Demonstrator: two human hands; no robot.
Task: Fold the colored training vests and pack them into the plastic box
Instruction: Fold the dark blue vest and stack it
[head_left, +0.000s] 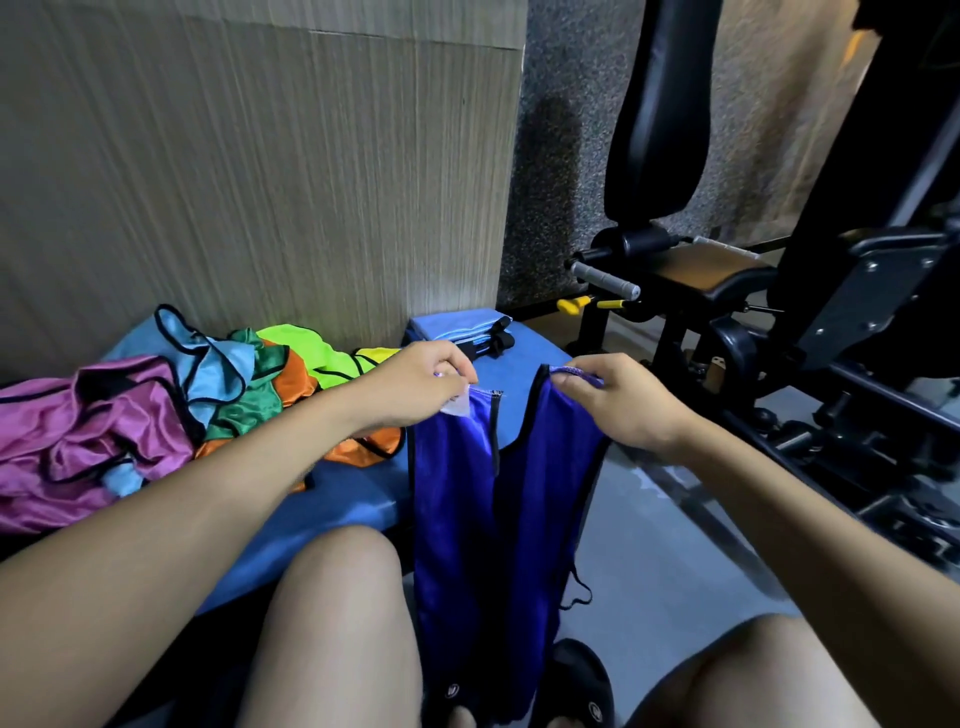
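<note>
A royal-blue training vest (470, 499) with black edging hangs in front of the seated person, held up by its two shoulder straps and dropping between the bare knees toward the grey floor (654, 561). The left hand (415, 384) has its grip closed on the left strap, thumb and fingers pinching the top hem right where a small white label (457, 406) shows. The right hand (618, 402) has its grip closed on the right strap, fingers curled over the folded purple-blue top edge. The two hands are level with each other and a little apart, so the neck opening sags between them. The lower end of the vest reaches down by a pair of black slippers (582, 686) at the bottom edge of the view. To the left, on a blue padded counter (353, 499), lies an unfolded heap of other vests: a magenta vest (88, 431) nearest the left edge, then a light-blue vest (208, 358), a green vest (244, 405), an orange vest (363, 444) and a neon-yellow vest (317, 353), all tangled and touching. A folded light-blue towel (452, 325) sits at the far end of the counter, against the wood-grain wall panel (260, 156). A black gym machine (779, 291) stands to the right. The plastic box cannot be seen from this view.
</note>
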